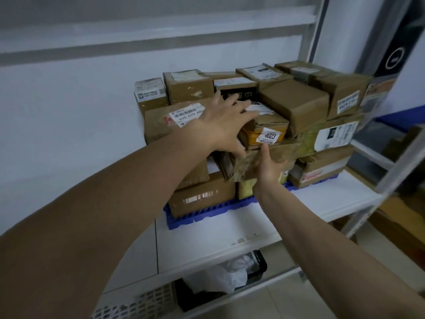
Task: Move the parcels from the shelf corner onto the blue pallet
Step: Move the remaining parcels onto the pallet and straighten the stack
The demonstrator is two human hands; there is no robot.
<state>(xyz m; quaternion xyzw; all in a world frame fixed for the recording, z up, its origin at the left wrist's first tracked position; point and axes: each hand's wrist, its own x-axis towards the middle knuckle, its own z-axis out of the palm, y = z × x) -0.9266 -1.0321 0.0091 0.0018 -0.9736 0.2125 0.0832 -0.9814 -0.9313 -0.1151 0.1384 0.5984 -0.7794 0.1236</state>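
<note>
On blue ribbed pallet (pixel 207 214), taped cardboard parcels (pixel 296 107), both hands touching.

"4023" sticker (pixel 269 135) on yellow parcel (pixel 255 134)

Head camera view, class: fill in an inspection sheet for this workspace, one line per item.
Surface: white shelf, blue pallet on it.
Job's things: taped cardboard parcels stacked on the pallet; parcel labelled 4023 in the middle.
Clutter: black basket with white plastic bag below.
Grips: left hand open on the 4023 parcel; right hand under a crumpled taped parcel.
Cables: nothing seen.
Surroundings: white wall, metal shelf frame.
</note>
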